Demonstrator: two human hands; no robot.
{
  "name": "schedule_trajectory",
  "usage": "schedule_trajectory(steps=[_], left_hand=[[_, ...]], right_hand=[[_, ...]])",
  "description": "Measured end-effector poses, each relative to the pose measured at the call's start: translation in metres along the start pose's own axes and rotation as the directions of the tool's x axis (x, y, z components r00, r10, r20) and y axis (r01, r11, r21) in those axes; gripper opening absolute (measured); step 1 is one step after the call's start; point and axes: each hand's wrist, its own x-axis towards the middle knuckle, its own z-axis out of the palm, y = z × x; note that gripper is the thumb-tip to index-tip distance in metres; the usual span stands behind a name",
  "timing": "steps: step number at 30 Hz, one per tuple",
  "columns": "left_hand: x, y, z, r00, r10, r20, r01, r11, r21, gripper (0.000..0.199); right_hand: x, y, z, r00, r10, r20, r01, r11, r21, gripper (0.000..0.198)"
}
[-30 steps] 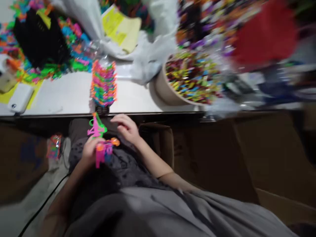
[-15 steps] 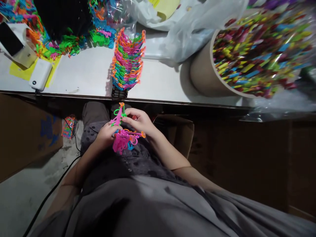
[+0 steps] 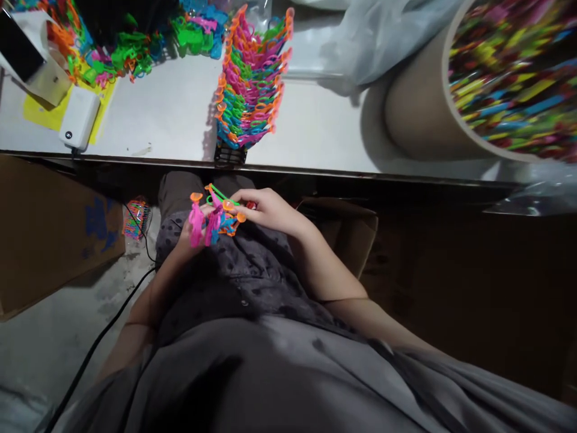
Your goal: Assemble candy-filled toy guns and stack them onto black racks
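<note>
Over my lap my left hand (image 3: 186, 239) is closed around a bunch of small pink plastic pieces (image 3: 211, 227) with orange round tips; blue and orange parts show among them. Its fingers are mostly behind the pieces. Just right of it, my right hand (image 3: 274, 211) pinches the end of a thin green stick (image 3: 219, 193) with an orange tip. A small red object (image 3: 251, 205) shows by the right fingers; I cannot make out what it is. In front, at the table edge, similar pieces stand in a multicoloured stack (image 3: 252, 84) on a black base (image 3: 229, 155).
On the white table (image 3: 166, 114) are a loose pile of coloured plastic pieces (image 3: 130, 54), a white device (image 3: 80, 118) and a large beige tub (image 3: 419, 114) of colourful sticks. Cardboard boxes (image 3: 54, 234) flank my legs. A black cable (image 3: 103, 337) crosses the floor beside a small coloured pack (image 3: 136, 218).
The pink bunch has turned and risen between my hands, its orange tips now facing up. The green stick now slants toward my right fingers. The whole view has shifted slightly.
</note>
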Motion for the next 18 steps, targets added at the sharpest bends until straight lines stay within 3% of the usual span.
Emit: schedule_trajectory(steps=[3,7,13,18], left_hand=[[0.003,0.007,0.003,0.998,0.025,-0.056,-0.021,0.998,0.065,0.029],[0.000,0.016,0.003,0.986,0.070,-0.150,-0.048,0.988,0.146,0.036],[-0.009,0.020,0.007,0.967,0.086,-0.242,0.002,0.940,0.342,0.031],[-0.009,0.015,0.008,0.961,0.081,-0.266,0.024,0.929,0.370,0.031]], right_hand=[[-0.002,0.005,0.003,0.999,0.046,-0.022,-0.040,0.980,0.193,0.028],[-0.006,0.016,0.009,0.997,0.073,-0.037,-0.048,0.892,0.449,0.028],[-0.016,0.001,0.015,0.982,0.053,-0.180,0.004,0.954,0.301,0.028],[-0.022,-0.006,0.020,0.947,0.064,-0.316,0.010,0.974,0.228,0.031]])
